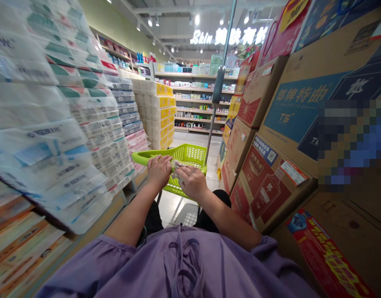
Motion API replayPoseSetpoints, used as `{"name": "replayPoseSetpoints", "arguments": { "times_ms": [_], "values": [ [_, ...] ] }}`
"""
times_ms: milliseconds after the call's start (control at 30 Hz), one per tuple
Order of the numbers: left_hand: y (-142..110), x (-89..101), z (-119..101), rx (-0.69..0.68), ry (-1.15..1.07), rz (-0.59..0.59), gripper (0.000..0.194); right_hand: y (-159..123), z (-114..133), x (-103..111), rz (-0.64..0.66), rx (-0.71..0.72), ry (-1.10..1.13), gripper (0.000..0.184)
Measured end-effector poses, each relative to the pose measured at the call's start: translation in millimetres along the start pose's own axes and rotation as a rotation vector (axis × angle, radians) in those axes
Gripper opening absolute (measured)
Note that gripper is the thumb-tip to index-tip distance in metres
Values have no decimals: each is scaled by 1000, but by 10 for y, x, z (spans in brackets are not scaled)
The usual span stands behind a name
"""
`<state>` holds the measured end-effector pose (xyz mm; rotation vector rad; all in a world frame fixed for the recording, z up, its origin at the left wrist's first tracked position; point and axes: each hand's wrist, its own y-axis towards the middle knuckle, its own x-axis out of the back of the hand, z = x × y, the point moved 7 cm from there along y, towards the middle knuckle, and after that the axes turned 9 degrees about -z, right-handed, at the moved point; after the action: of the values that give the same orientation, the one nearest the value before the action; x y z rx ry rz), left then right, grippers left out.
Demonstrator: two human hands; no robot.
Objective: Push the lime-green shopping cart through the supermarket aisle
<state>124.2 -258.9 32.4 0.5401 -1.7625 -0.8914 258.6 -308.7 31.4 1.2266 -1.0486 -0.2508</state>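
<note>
A lime-green shopping cart (188, 150) with a perforated basket stands right in front of me. My left hand (159, 169) is closed over the cart's handle, left of its middle. Just beside it, my right hand (192, 180) rests with bent fingers on the same handle. A crumpled, whitish, shiny scrap (175, 165) shows at the right hand's fingertips; I cannot make out exactly what it is. A tall metal pole (219, 82) with a grey grip rises at the cart's right front corner. The handle's middle is partly hidden by my fingers.
Stacked packs of tissue paper (53, 153) line the left side, with yellow-and-white packs (159, 111) farther on. Cardboard cartons (271, 182) are piled high close on the right. Shelves of small boxed goods (202, 99) cross the far end of the tiled aisle (212, 165).
</note>
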Motion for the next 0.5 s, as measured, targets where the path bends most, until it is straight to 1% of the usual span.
{"name": "replayPoseSetpoints", "arguments": {
  "times_ms": [100, 167, 200, 267, 367, 433, 500],
  "values": [
    [-4, 4, 3, -2, 3, -5, 40, -33, -246, 118, -20, -182, -52, 20],
    [-8, 5, 2, 5, -1, -10, 40, -52, -303, 151, -23, -248, -110, 21],
    [-7, 7, 3, 10, -1, -15, 40, -55, -282, 153, -28, -253, -132, 21],
    [-1, 11, 7, 13, 8, -22, 41, -44, -160, 129, -37, -202, -141, 20],
    [17, 9, 28, 6, 17, -12, 42, -7, 7, 63, -13, -101, -92, 29],
    [26, 4, 50, 7, 6, 3, 42, 13, -45, 42, 14, -121, -55, 27],
    [28, 3, 66, 14, -11, 13, 42, 11, -224, 50, 27, -210, -36, 19]
  ]
}}
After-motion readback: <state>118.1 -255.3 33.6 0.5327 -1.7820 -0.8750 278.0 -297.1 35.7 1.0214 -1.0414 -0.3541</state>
